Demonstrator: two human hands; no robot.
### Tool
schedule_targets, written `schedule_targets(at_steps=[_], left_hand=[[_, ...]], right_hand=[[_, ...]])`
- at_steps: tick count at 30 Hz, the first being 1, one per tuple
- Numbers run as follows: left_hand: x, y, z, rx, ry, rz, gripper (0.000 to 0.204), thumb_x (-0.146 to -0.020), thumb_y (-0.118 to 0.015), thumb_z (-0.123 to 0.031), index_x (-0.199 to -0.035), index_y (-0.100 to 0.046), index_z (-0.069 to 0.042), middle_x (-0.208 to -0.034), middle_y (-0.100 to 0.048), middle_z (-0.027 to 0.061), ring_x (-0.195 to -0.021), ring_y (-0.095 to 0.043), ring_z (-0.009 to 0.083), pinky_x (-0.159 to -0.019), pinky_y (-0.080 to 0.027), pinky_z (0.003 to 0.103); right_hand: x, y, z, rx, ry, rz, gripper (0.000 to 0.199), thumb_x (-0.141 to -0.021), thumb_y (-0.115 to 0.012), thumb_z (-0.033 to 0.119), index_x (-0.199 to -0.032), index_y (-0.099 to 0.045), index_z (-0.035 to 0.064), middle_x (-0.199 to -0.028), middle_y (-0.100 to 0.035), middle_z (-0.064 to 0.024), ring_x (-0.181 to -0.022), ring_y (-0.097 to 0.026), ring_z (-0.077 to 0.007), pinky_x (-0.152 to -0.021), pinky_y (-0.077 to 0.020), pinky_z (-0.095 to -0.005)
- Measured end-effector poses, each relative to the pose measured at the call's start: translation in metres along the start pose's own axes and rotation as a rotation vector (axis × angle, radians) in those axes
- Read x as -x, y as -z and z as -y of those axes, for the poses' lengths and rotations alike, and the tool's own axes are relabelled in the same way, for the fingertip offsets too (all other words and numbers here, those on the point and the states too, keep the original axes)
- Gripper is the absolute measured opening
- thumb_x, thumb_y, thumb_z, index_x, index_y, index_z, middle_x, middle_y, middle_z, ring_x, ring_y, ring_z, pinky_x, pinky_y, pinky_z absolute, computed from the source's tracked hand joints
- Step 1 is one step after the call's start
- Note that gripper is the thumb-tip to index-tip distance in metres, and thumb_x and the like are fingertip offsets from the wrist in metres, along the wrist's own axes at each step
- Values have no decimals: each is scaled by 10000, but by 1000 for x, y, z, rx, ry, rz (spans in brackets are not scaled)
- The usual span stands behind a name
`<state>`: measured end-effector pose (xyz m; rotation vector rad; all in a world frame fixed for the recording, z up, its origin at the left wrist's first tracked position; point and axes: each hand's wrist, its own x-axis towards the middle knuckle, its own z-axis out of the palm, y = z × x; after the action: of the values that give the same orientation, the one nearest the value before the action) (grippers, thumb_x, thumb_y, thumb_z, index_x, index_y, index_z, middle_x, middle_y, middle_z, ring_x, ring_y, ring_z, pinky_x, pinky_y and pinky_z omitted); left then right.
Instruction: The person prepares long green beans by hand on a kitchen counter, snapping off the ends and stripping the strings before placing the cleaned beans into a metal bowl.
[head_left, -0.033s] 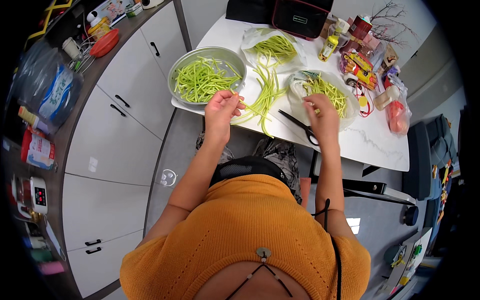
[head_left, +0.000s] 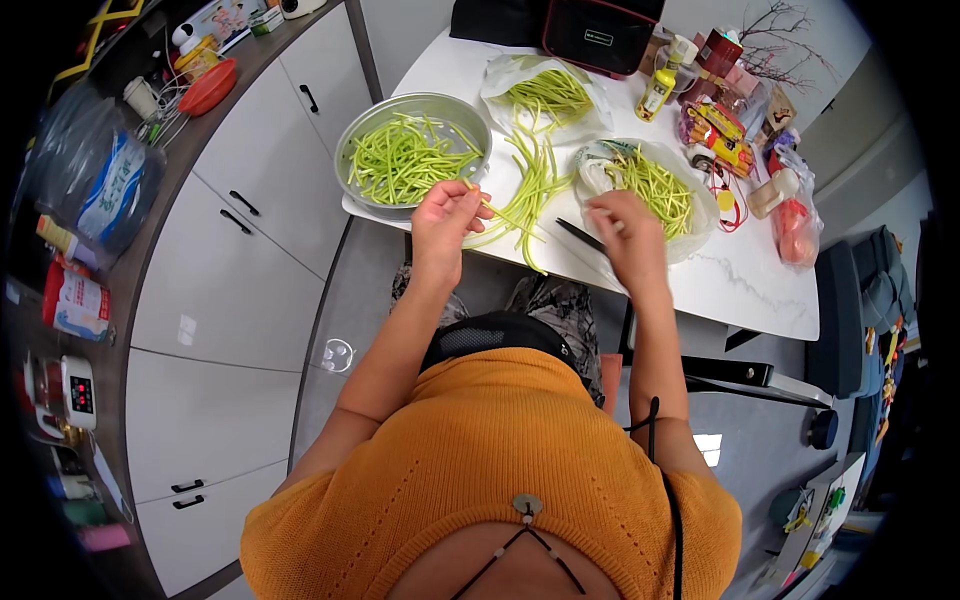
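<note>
My left hand (head_left: 445, 220) is closed in a pinch on a green vegetable stem (head_left: 487, 208), just right of a round metal pan (head_left: 485, 118) holding cut green stems (head_left: 405, 160). My right hand (head_left: 625, 235) hovers over the table's front edge with loosely bent fingers apart, nothing visible in them, slightly blurred. It partly covers black scissors (head_left: 580, 235) and sits beside a plastic bag (head_left: 705, 215) of green pieces (head_left: 650, 185). Long loose stems (head_left: 535, 185) lie between my hands, spilling from another white bag (head_left: 595, 120) farther back.
On the white table (head_left: 770, 300), a black case (head_left: 600, 40) stands at the back, a yellow bottle (head_left: 655, 95) right of it. Packages (head_left: 720, 135) and a bag of red fruit (head_left: 795, 235) crowd the right side. Cabinets (head_left: 220, 300) line the left, bearing a red bowl (head_left: 208, 88).
My right hand has shifted left and slightly down, away from the bag of pieces, and now covers the scissors' handles. My left hand stays nearly still with the stem.
</note>
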<state>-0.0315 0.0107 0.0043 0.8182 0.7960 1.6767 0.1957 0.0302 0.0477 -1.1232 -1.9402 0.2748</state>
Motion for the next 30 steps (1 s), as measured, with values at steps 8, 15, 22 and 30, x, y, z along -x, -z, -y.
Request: schedule_targets(at_steps=[8, 15, 22, 30], left_hand=[[8, -11, 4, -25, 25, 58, 74, -872, -569, -78, -909, -533, -25, -861, -626, 80, -691, -584, 97, -579, -434, 190], [8, -2, 11, -24, 127, 104, 82, -865, -579, -102, -896, -546, -33, -817, -621, 57, -664, -569, 85, -580, -418, 178], [30, -21, 26, -167, 250, 300, 101, -859, -590, -119, -906, -553, -37, -793, -609, 31, -670, -562, 82, -606, -408, 188], [30, -22, 28, -164, 216, 235, 90, -865, -583, -108, -912, -557, -35, -780, -606, 29, -655, -554, 76, -613, -425, 187]], right_hand=[[8, -34, 29, 30, 101, 226, 116, -753, -669, 146, -826, -645, 59, -786, -615, -95, -711, -600, -284, -622, -474, -354], [7, -34, 19, -285, -109, 50, 75, -761, -664, 66, -811, -628, 23, -713, -599, -100, -587, -580, -201, -550, -455, -289], [8, -36, 12, -943, -399, 28, 128, -851, -617, 101, -874, -598, -24, -660, -575, -21, -561, -525, -62, -507, -435, -188], [8, -29, 9, -755, -444, 110, 117, -827, -643, 104, -853, -629, -9, -691, -594, -18, -564, -530, -60, -502, -422, -188]])
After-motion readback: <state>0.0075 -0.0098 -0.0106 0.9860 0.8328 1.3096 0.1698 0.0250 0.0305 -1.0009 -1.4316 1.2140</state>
